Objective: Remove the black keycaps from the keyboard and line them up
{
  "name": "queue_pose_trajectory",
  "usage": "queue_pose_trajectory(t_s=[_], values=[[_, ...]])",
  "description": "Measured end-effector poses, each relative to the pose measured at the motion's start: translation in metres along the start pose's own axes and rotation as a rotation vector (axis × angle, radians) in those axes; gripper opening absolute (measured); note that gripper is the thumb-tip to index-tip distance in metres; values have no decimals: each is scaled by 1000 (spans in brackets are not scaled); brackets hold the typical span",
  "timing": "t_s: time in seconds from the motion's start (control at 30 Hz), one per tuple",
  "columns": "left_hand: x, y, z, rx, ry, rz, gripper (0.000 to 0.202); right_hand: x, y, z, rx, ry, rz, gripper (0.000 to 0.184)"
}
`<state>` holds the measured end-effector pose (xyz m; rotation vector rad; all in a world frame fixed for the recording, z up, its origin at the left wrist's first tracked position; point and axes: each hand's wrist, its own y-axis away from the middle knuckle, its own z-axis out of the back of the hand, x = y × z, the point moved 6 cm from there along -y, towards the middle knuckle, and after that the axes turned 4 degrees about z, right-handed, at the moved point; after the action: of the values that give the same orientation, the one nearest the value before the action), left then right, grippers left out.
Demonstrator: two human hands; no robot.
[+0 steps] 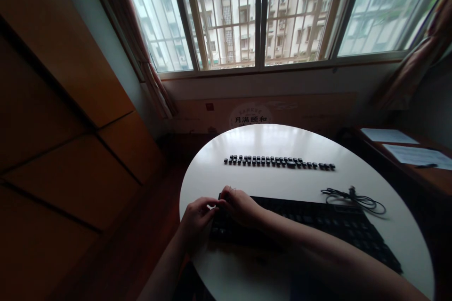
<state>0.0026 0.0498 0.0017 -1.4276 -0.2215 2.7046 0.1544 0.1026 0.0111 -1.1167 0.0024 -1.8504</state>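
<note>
A black keyboard (310, 218) lies at a slant across the near part of the round white table. My right hand (238, 204) is closed over its upper left corner. A thin wire loop, like that of a wire keycap puller (232, 190), sticks up from its fingers. Beside it, my left hand (199, 214) reaches in from the left, thumb and forefinger bent together at the keyboard's left end. Its fingertips meet my right hand, and what they pinch is too small to make out. My right forearm covers much of the keyboard's middle.
Loose black keycaps (268, 161) stand in two rows across the table (282, 138). The coiled black cable (356, 197) rests behind the keyboard's right part. Papers (416, 155) and a pen (426, 166) lie on a brown desk at right. An orange-brown cabinet (52, 103) stands at left.
</note>
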Motion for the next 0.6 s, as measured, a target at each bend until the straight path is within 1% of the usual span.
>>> queue_pose_trajectory(t_s=[0.13, 0.2, 0.27, 0.37, 0.4, 0.43, 0.5, 0.6], values=[[1, -3, -1, 18, 20, 42, 24, 4, 0, -1, 60, 22, -17, 12], [2, -6, -1, 60, 65, 48, 26, 5, -1, 2, 37, -33, -2, 13], [4, -9, 3, 80, 141, 54, 29, 3, -1, 9, -57, -144, -2, 16], [12, -16, 18, 21, 255, 88, 33, -12, -2, 19, -254, -309, -74, 25], [15, -19, 23, -2, 271, 102, 35, -17, -2, 20, -298, -347, -105, 28], [18, -24, 28, -22, 268, 111, 36, -21, -2, 21, -325, -378, -132, 31], [19, -38, 35, -41, 240, 110, 36, -27, -3, 20, -339, -425, -169, 34], [15, -72, 44, -84, 140, 51, 33, -29, -5, 18, -335, -464, -196, 38]])
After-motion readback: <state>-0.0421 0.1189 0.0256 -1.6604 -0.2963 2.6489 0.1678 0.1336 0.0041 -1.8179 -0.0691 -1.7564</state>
